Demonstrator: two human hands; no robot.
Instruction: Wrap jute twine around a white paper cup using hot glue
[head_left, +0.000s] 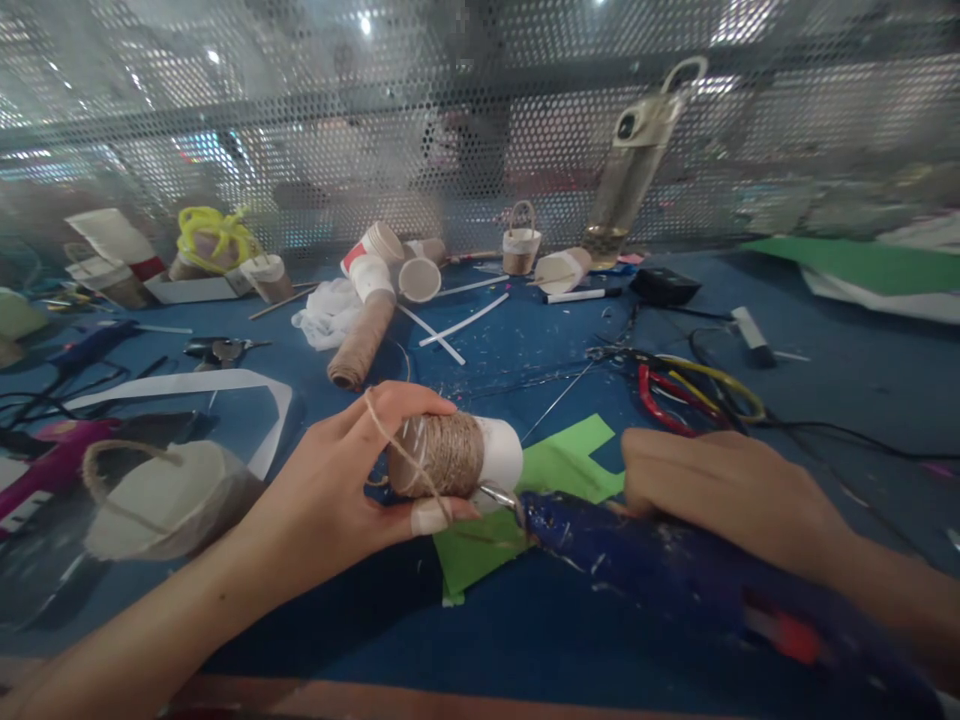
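Note:
My left hand [337, 490] grips a white paper cup [457, 455] lying on its side, partly wound with brown twine, and a loose strand runs over my fingers. My right hand [720, 490] is closed on a dark blue glue gun [645, 560], whose metal nozzle touches the cup's lower edge. Both are held just above a green paper sheet [555, 470] on the blue table [525, 640].
A finished twine-wrapped cup with a handle [161, 495] lies at the left beside a pink glue gun [45, 465]. A twine spool [364, 340], several paper cups [420, 278], white paper strips, scissors [217, 350], red and yellow cables [690, 390] and a perforated metal screen [480, 120] lie beyond.

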